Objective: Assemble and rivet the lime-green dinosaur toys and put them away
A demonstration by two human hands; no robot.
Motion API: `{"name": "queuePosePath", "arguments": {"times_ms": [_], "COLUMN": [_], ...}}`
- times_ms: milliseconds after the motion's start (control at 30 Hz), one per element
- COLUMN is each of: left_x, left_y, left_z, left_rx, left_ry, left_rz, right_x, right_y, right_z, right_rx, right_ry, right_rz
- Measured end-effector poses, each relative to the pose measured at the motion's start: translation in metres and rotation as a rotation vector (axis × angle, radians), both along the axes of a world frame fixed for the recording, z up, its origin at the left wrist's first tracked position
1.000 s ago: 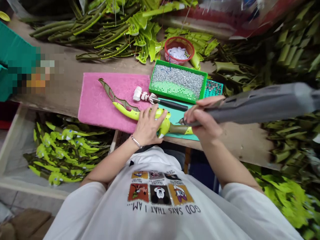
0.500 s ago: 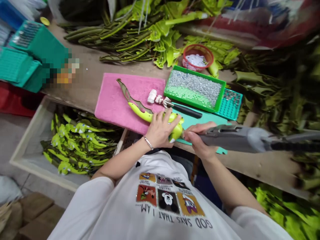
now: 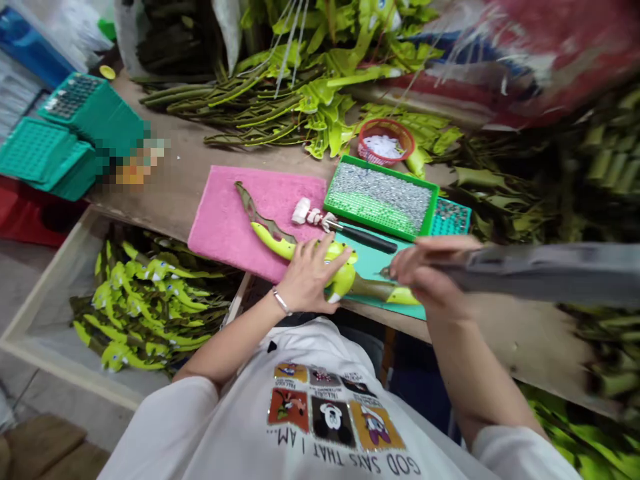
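My left hand (image 3: 311, 277) lies over the middle of a long yellow-green and olive plastic piece (image 3: 273, 241), fingers spread and pressing it down. The piece stretches from the pink cloth (image 3: 220, 213) onto a teal mat (image 3: 365, 263). Closed around the front of a grey power screwdriver (image 3: 550, 270) is my right hand (image 3: 435, 270), right of my left hand. The driver's thin tip points left, above the olive part of the piece, seemingly not touching it. A black-handled tool (image 3: 370, 237) with a white-wrapped end lies behind my left hand.
Behind the mat are a green tray of small screws (image 3: 383, 197), a teal tray (image 3: 453, 217) and a red basket (image 3: 385, 141) with white bits. Teal baskets (image 3: 85, 113) stand at the left. A drawer (image 3: 45, 310) holds similar pieces. More green parts lie at the back and right.
My right hand has moved right with the driver, away from my left hand, uncovering the piece's right end. My left hand remains on the piece. The whole view has shifted slightly.
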State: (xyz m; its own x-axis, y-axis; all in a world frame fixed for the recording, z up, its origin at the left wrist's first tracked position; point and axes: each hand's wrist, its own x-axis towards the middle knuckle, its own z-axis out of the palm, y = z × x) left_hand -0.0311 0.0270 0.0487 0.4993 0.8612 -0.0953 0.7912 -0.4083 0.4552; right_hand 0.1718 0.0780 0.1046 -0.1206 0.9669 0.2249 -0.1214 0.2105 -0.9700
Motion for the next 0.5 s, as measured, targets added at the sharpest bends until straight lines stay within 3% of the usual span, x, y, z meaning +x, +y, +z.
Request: {"name": "queuePosePath", "arguments": {"times_ms": [100, 200, 333, 500], "left_x": [-0.017, -0.027, -0.023, 0.012], "left_y": [0.001, 0.002, -0.002, -0.015], "left_z": [-0.002, -0.003, 0.002, 0.006], "left_rx": [0.012, -0.003, -0.003, 0.082], "left_ry": [0.000, 0.019, 0.064, 0.106], "left_rz": [-0.010, 0.008, 0.027, 0.050], "right_x": [0.006, 0.012, 0.017, 0.020], "right_y": [0.036, 0.068, 0.095, 0.107], "right_z": [-0.002, -0.026, -0.061, -0.076], "right_rx": [0.146, 0.147, 0.093, 0.086], "right_ry": [0.043, 0.056, -0.053, -0.036], "right_rz": [-0.265, -0.483, -0.541, -0.565]}}
